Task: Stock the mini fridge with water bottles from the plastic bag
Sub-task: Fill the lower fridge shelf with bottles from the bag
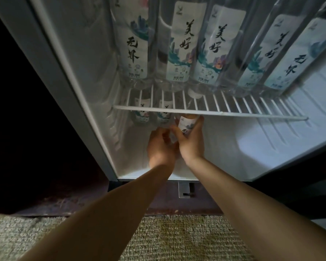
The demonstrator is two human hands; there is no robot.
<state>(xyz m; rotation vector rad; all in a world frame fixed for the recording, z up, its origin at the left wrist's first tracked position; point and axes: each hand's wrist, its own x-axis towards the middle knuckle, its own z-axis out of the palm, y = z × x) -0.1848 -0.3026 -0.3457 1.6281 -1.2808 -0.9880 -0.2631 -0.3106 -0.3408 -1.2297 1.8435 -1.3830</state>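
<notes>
You are looking down into a mini fridge (94, 53) set low in a dark cabinet (17, 110), with looped beige carpet (177, 238) on the floor near you. Its wire shelf (211, 112) carries a row of identical labelled water bottles (179, 46). This suggests a carpeted guest room, perhaps a hotel room.

bottle (185, 125): clear, white label, upright, between fingers (198, 122) | pair (142, 117): upright, just left of fingers | row (179, 44): upright on shelf (211, 112), above fingers
</notes>
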